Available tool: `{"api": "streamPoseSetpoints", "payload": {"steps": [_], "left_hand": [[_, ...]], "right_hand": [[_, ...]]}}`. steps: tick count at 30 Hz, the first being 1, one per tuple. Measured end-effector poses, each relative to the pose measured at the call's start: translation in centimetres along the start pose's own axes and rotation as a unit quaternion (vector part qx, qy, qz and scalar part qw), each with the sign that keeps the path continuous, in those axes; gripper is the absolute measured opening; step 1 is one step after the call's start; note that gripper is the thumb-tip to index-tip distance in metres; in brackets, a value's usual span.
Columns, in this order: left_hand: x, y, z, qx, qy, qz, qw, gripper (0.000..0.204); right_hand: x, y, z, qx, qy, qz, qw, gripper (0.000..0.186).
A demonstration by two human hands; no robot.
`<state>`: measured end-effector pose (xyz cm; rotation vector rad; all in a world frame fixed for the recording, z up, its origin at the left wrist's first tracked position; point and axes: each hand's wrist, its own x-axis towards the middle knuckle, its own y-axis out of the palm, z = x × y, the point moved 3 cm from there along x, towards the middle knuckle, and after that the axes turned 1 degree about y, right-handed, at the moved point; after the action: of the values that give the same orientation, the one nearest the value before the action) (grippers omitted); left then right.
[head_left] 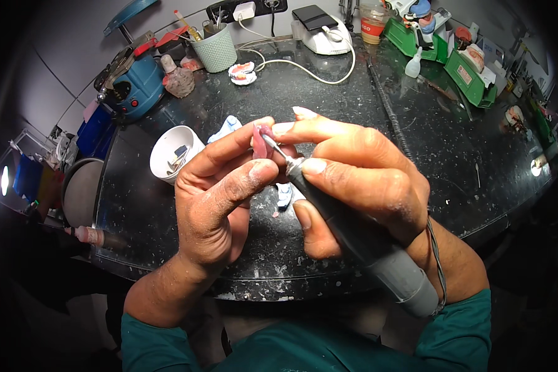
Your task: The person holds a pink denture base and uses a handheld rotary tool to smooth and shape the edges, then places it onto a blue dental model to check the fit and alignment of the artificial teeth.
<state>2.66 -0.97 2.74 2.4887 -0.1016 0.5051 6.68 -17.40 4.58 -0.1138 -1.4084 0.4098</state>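
Observation:
My left hand pinches a small pink acrylic dental piece between thumb and fingers. My right hand grips a dark grey rotary handpiece, its cord running down past my wrist. The thin metal bit at its tip rests at the pink piece. Under and behind my hands lie pale blue plaster pieces. A white cup holding small metal items stands beside my left hand.
The dark speckled bench has a blue machine, a utensil pot, a plaster model, a white device, green trays and a long black cable at the back. A grey bowl is at left.

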Motion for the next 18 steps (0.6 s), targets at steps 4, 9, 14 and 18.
{"api": "streamPoseSetpoints", "payload": {"steps": [4,9,14,18], "left_hand": [[0.11,-0.05,0.06,0.008,-0.009,-0.004,1.0,0.039],[0.15,-0.18,0.0,0.01,-0.007,-0.003,1.0,0.039],[0.15,-0.26,0.21,0.006,-0.004,-0.003,1.0,0.039],[0.09,-0.17,0.12,0.008,-0.003,0.003,1.0,0.039]], "right_hand": [[0.0,0.44,0.02,0.009,0.005,-0.058,0.998,0.039],[-0.03,0.56,-0.11,0.01,-0.003,-0.108,0.994,0.029],[-0.19,0.07,-0.01,0.025,0.011,-0.074,0.997,0.034],[-0.07,-0.15,-0.06,0.006,0.016,0.007,1.0,0.055]]}}
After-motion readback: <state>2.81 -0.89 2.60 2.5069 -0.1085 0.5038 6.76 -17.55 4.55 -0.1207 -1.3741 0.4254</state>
